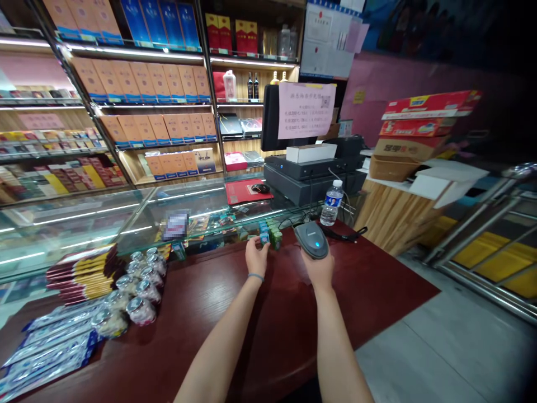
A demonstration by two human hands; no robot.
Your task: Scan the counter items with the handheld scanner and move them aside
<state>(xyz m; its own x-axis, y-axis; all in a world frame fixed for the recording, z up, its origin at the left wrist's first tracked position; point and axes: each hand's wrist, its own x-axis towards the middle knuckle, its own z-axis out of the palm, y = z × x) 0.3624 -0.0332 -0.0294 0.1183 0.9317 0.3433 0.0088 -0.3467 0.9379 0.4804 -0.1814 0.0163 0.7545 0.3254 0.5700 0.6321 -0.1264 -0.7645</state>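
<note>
The right hand (pixel 319 270) is closed around a scanner (pixel 311 239), whose blue light is lit and whose head points away from the person toward 12 o'clock. The scanner's black cable (pixel 344 235) runs off toward 2 o'clock, to the till (pixel 312 176). At 9 o'clock from the scanner, just beside it, the left hand (pixel 257 256) pinches a small blue box (pixel 264 238) with its fingertips; the box rests at the far edge of the red counter (pixel 235 313). A green box (pixel 276 238) stands touching or nearly touching it, between the two hands, and a few more small boxes stand just behind, at 12 o'clock.

Judging from this, the scanning is at an early point: one box is in hand and held near the scanner, though the scanner's face is not yet turned onto it, and the other boxes stand waiting. Whether any of them has been read cannot be told.

Farther out, a water bottle (pixel 333 202) stands at 1 o'clock from the scanner. At 9 o'clock from the left hand, well apart, sit a cluster of small jars (pixel 138 285), a stack of flat packs (pixel 84 274) and blue sachets (pixel 50 347). A glass case (pixel 104 224) runs along the counter's far side, with shelves (pixel 146 84) of cartons behind it.
</note>
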